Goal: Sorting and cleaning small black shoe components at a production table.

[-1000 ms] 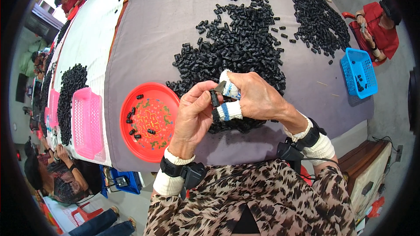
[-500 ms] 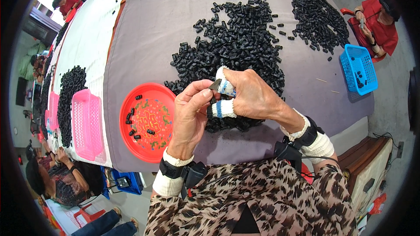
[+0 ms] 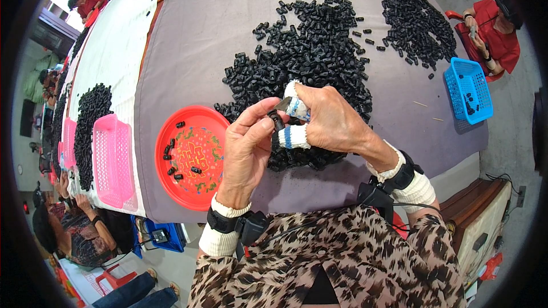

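I read the grey tablecloth [image 3: 200, 51] as matt, faintly creased fabric. Near its front edge, the red plate [image 3: 161, 165] shows me smooth, shiny plastic; at its right edge, the blue basket [image 3: 480, 116] is perforated plastic with a slight gloss. The heaped black pieces [image 3: 314, 51] look like plastic, catching small highlights. I see dull grey metal on the blade [image 3: 282, 104] and soft, ribbed knit on the white finger sleeves [image 3: 294, 137].

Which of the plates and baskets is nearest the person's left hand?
The red patterned plate, just beside the left hand; the pink baskets stand farther left, the blue basket far right.
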The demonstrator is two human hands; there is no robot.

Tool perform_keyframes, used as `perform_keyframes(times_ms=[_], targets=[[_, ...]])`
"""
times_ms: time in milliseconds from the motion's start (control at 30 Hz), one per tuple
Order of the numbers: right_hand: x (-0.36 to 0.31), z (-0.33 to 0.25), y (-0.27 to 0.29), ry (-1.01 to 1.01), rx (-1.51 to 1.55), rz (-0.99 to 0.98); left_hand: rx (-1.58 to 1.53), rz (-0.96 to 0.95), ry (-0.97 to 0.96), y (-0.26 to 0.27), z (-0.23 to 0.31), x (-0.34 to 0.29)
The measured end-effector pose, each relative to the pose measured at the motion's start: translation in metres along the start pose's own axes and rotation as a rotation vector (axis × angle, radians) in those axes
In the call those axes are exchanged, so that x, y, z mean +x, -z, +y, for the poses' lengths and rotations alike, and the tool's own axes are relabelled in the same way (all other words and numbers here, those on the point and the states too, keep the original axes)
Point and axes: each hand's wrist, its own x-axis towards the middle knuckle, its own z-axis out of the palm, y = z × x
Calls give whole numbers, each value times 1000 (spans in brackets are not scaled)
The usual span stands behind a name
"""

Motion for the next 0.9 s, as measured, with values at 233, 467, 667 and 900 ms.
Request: perform_keyframes(times_ms=[233, 467, 667, 900], targets=[[1, -1, -2, 33, -7, 23, -111, -37, 2, 7, -5, -1], [0, -2, -3, 26, 19, 9, -195, -87, -9, 14, -10, -2], [-1, 3, -7, 55, 5, 21, -169, -79, -1, 17, -11, 0], [-1, 5, -6, 57, -37, -2, -67, -97, -3, 15, -7, -1]])
